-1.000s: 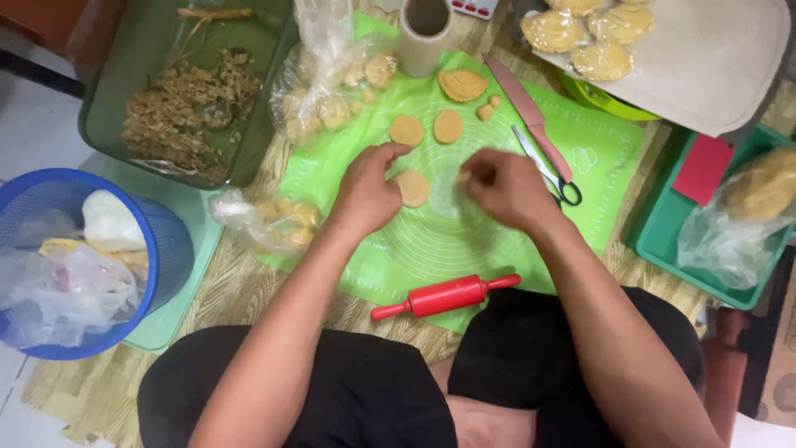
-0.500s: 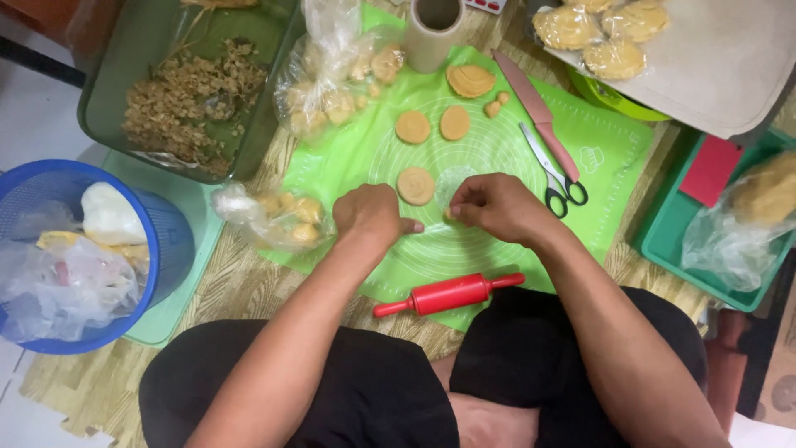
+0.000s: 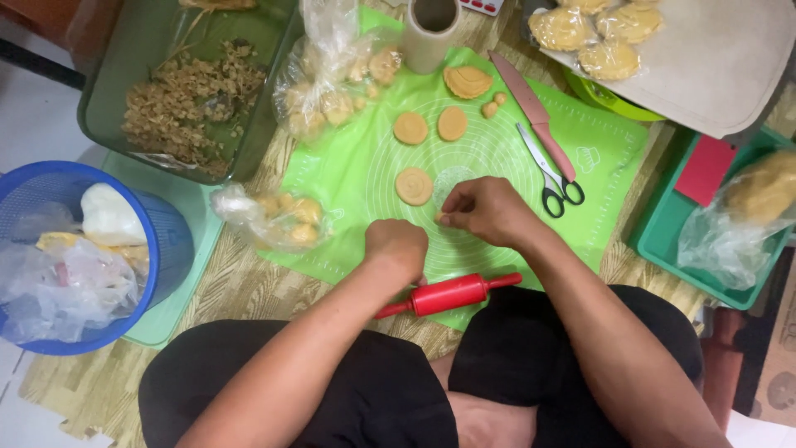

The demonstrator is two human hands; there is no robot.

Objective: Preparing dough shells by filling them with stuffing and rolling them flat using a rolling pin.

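Note:
My right hand [image 3: 489,209] rests on the green silicone mat [image 3: 356,166], its fingertips pinched on the edge of a thin clear plastic sheet [image 3: 452,178] that lies beside a flat round dough disc [image 3: 414,186]. My left hand [image 3: 398,246] is a closed fist on the mat. It sits just above the red rolling pin [image 3: 448,294], and nothing shows in it. Two more dough discs [image 3: 410,128] [image 3: 452,123] lie farther back. Beyond them are a folded pastry [image 3: 467,81] and small dough balls [image 3: 493,106].
A pink knife [image 3: 531,112] and scissors [image 3: 557,181] lie right of the discs. Dough bags [image 3: 332,83] [image 3: 274,217] sit to the left, beside a green tray of filling [image 3: 182,99] and a blue basket [image 3: 75,249]. A board of pastries [image 3: 713,58] and a teal tray [image 3: 663,232] are on the right.
Both hands have pulled back from the dough disc toward my body. The left has closed into a fist near the rolling pin, and the right now pinches at the clear sheet.

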